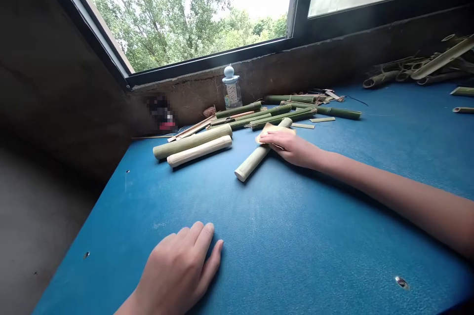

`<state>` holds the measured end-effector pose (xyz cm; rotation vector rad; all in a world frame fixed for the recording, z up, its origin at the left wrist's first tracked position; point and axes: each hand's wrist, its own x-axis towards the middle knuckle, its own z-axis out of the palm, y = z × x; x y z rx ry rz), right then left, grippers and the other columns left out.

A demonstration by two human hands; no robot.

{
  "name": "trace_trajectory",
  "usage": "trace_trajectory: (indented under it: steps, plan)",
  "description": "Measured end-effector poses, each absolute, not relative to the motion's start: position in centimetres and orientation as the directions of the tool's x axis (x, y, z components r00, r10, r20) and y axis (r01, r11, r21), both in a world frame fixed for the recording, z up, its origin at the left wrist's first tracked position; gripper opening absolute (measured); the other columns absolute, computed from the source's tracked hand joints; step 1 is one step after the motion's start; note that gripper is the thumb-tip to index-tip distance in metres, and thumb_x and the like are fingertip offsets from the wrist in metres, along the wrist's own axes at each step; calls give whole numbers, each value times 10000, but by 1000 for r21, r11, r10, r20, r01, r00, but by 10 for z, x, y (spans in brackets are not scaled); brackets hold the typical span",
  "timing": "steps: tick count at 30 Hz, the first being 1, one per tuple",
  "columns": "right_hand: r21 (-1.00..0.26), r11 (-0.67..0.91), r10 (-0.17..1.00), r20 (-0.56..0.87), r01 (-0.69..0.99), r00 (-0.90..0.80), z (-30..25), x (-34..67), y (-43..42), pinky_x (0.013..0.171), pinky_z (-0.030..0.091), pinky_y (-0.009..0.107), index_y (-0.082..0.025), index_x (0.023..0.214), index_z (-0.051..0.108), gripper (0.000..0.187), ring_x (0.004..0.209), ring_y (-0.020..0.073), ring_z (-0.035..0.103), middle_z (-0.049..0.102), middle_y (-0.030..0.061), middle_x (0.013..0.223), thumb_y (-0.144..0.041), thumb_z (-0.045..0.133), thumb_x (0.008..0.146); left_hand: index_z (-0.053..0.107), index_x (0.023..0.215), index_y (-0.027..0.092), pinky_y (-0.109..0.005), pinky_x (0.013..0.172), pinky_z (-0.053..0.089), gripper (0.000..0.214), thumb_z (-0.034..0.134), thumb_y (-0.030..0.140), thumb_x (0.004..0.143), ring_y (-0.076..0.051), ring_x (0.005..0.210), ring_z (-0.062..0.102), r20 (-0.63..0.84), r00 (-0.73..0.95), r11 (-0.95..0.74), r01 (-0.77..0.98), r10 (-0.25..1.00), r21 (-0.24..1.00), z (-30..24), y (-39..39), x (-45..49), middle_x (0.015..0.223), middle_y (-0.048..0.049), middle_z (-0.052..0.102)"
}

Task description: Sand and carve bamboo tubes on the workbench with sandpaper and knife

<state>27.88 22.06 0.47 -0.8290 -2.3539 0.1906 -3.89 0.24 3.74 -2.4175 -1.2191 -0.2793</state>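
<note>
My right hand (285,144) is closed over a tan sheet that looks like sandpaper (267,130), pressed on a pale green bamboo tube (254,162). The tube lies slanted on the blue table, its near end pointing toward me and its middle hidden by the sheet and hand. My left hand (181,265) rests on the table nearer to me, apart from the bamboo. It holds nothing; its fingers bend down and the thumb stands away. Left of the tube lie a greenish bamboo tube (192,142) and a peeled, whitish one (200,151), side by side.
Behind lie several dark green bamboo pieces (289,115) and thin strips. A clear bottle with a blue cap (231,90) stands by the wall below the window. More bamboo (418,70) is heaped at the back right. The blue table (122,236) ends at a slanted left edge.
</note>
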Motion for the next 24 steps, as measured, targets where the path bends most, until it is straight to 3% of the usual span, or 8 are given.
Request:
trace_trajectory:
  steps: [5,8,10,12,14,17,21,24]
  plan:
    - [-364,847,527,484,387,-698,9,253,196,1101,444,488,-200,1236,674,329,1247,262,598,698,108,1249,-256,448,1003,567,1067,161,-309,512,400,196,421,272,996,-165,581,573,348,626,-582,779,698,-233,40,-1,-33,792,-24,622]
    - [-388,909,323,425,152,-846,21,228,139,1145,418,378,-217,1335,594,349,1331,194,537,662,66,1330,-228,441,1022,551,1124,151,-316,518,416,214,436,270,988,-170,600,582,379,630,-599,772,677,-214,43,-3,-32,831,-34,636]
    - [-253,966,169,480,49,-861,29,224,116,1202,351,374,-175,1385,543,384,1405,193,458,616,80,1394,-179,427,1020,546,1113,155,-321,519,423,203,439,270,985,-175,606,588,386,628,-602,772,676,-203,43,-4,-34,825,-34,635]
    - [-68,992,129,569,110,-812,35,237,119,1240,285,420,-161,1401,527,415,1447,214,396,563,90,1449,-125,430,999,545,1106,157,-322,526,432,197,437,270,987,-178,621,597,380,622,-594,778,685,-205,43,-4,-36,831,-36,637]
    - [-15,934,281,649,358,-707,39,264,146,1254,244,470,-200,1383,547,431,1461,231,370,541,71,1472,-97,425,983,547,1115,153,-317,533,440,202,439,267,988,-177,640,604,364,622,-589,780,693,-211,42,-3,-38,851,-40,641]
    - [-172,729,608,609,663,-510,34,307,200,1240,229,549,-181,1326,600,384,1453,305,376,551,131,1451,-177,398,999,551,1119,155,-313,530,437,201,440,257,985,-172,643,592,312,658,-629,751,685,-202,42,-4,-40,860,-39,637]
    - [-290,694,689,533,659,-491,12,322,233,1115,443,544,-165,1255,652,378,1300,350,558,663,174,1291,-281,389,1010,550,1125,165,-313,532,428,198,436,240,981,-172,644,575,261,686,-670,725,680,-159,44,-2,-41,853,-37,629]
    - [-352,735,672,494,580,-551,2,293,212,1138,420,537,-154,1295,633,403,1349,340,515,627,160,1357,-305,379,1022,543,1141,163,-310,539,422,203,440,234,981,-174,657,579,265,679,-671,729,685,-136,46,-2,-41,859,-42,631]
